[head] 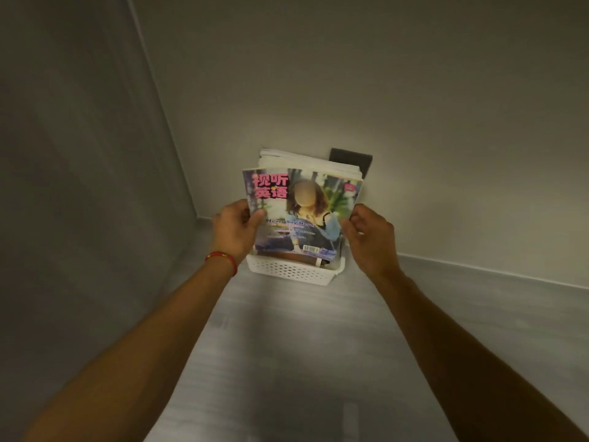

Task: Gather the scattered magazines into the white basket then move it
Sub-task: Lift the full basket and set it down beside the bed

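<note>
A white perforated basket (293, 272) sits on the grey floor close to the wall corner. Several magazines stand upright in it, leaning back toward the wall. The front magazine (306, 215) has a colourful cover with pink Chinese characters and a barcode near its bottom. My left hand (236, 229) grips its left edge, thumb on the cover. My right hand (371, 237) is at its right edge with fingers curled against it. The pages of the magazines behind (306, 161) show white above the front cover.
A dark grey rectangular object (353, 157) stands behind the stack against the pale wall. A grey panel or door (79, 170) runs along the left. A skirting strip (478, 266) lines the wall base. Grey floor (302, 362) stretches toward me.
</note>
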A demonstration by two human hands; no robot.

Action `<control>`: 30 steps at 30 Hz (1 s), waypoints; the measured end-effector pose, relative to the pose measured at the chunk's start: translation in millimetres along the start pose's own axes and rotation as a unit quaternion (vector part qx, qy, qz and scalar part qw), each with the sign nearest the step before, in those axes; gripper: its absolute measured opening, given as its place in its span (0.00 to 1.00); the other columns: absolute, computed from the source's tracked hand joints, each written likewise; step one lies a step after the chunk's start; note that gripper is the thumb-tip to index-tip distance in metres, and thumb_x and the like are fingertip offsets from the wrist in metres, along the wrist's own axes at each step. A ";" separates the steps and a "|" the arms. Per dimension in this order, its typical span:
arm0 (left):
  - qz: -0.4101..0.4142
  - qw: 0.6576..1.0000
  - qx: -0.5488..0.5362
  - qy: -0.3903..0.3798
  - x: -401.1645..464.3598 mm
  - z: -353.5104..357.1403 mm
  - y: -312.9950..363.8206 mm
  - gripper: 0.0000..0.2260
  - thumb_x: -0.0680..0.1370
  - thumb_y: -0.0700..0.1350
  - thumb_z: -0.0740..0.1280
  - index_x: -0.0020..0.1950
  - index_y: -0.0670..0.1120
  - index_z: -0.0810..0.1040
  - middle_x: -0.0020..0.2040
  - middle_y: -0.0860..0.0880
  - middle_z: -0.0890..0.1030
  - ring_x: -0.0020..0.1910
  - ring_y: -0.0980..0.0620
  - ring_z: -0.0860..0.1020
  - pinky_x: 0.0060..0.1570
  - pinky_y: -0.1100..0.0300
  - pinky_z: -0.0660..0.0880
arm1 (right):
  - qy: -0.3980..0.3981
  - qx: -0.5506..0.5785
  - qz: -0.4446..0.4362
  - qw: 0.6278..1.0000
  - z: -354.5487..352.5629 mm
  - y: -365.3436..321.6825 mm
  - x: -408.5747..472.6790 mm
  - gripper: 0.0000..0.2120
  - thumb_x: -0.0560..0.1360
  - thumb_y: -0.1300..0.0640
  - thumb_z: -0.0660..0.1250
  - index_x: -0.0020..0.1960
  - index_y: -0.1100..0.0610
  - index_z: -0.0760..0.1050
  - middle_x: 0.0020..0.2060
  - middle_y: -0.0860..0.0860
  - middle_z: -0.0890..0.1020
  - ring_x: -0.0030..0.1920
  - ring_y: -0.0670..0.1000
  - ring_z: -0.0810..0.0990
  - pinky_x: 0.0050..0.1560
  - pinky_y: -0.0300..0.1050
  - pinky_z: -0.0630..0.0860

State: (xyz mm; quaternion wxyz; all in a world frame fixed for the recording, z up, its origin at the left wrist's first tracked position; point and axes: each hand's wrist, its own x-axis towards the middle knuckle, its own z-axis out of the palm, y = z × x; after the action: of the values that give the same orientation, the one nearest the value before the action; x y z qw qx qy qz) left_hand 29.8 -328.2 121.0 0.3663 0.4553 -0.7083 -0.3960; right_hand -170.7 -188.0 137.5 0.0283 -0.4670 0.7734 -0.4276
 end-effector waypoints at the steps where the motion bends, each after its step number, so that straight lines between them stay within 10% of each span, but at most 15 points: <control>1: -0.012 1.000 -0.007 -0.003 4.1 3.4 -7.5 0.06 0.78 0.43 0.69 0.51 0.43 0.84 0.46 0.46 0.87 0.45 0.50 0.84 0.50 0.55 0.81 | 0.001 -0.002 0.019 1.000 9.8 4.8 2.1 0.08 0.79 0.59 0.66 0.42 0.60 0.75 0.36 0.51 0.83 0.32 0.40 0.76 0.30 0.25 0.69; 10: -0.098 0.991 -0.083 0.046 18.1 34.7 -60.7 0.03 0.75 0.39 0.72 0.47 0.43 0.79 0.45 0.45 0.83 0.45 0.47 0.82 0.50 0.55 0.80 | 0.014 0.024 0.111 0.993 70.1 41.0 7.2 0.15 0.76 0.61 0.66 0.33 0.52 0.70 0.27 0.46 0.76 0.28 0.40 0.76 0.26 0.28 0.66; 16: -0.082 0.993 -0.052 0.071 21.3 45.0 -72.8 0.07 0.75 0.39 0.72 0.43 0.44 0.74 0.46 0.39 0.80 0.46 0.43 0.80 0.49 0.50 0.80 | 0.075 0.110 0.158 0.978 87.1 53.5 5.6 0.06 0.74 0.63 0.71 0.44 0.54 0.76 0.36 0.45 0.81 0.35 0.40 0.79 0.35 0.24 0.72; 22: -0.081 0.993 -0.056 0.072 21.8 49.0 -81.6 0.13 0.73 0.36 0.73 0.48 0.45 0.71 0.47 0.47 0.78 0.44 0.56 0.77 0.40 0.75 0.74 | 0.093 0.053 0.157 0.982 87.0 68.6 -1.9 0.16 0.70 0.59 0.75 0.47 0.45 0.70 0.47 0.52 0.80 0.47 0.51 0.80 0.43 0.36 0.75; 27: -0.082 0.996 0.024 0.009 40.2 37.5 -95.6 0.22 0.69 0.41 0.78 0.58 0.49 0.73 0.54 0.48 0.79 0.50 0.50 0.79 0.52 0.55 0.80 | -0.084 0.069 0.259 0.960 85.8 88.4 6.5 0.44 0.68 0.48 0.78 0.76 0.54 0.58 0.74 0.54 0.65 0.72 0.54 0.67 0.69 0.50 0.67; 30: -0.118 0.985 0.004 -0.129 58.1 39.5 -95.1 0.32 0.66 0.36 0.79 0.67 0.46 0.72 0.65 0.43 0.77 0.62 0.43 0.77 0.61 0.47 0.78 | -0.131 0.119 0.233 0.956 90.2 93.4 17.4 0.30 0.69 0.54 0.78 0.64 0.44 0.66 0.57 0.37 0.76 0.54 0.39 0.76 0.56 0.39 0.73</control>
State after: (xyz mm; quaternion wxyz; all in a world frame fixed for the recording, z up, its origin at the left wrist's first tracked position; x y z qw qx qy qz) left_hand 10.4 -399.4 28.7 0.2208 0.4828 -0.6923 -0.4888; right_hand -205.8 -239.8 22.4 0.2840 -0.3192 0.7935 -0.4333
